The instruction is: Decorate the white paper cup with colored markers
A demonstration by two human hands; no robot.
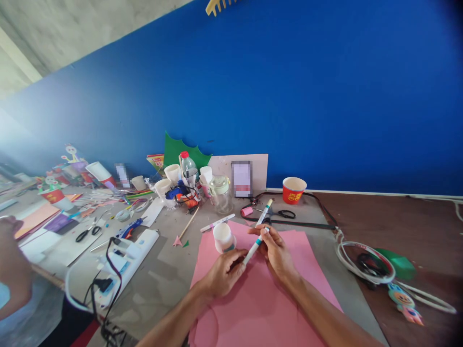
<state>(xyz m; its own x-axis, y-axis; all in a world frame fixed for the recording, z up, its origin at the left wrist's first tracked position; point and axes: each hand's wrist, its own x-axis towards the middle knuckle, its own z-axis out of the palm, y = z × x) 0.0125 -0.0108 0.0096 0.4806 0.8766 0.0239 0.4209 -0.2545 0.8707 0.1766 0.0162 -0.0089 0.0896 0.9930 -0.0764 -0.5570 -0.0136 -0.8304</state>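
Pink paper lies on the grey table before me. Above it my left hand is closed on the lower end of a white marker with a teal band. The fingers of my right hand pinch the same marker near its upper end. Just beyond my right hand, a second white marker with a yellowish end points up and away; its lower end is hidden by the fingers. A white paper cup rests on the pink paper, to the left of the markers.
A glass jar, a red cup and black scissors are near the wall. A power strip with cables is left. Coiled white cable lies right. Another person's arm reaches in at far left.
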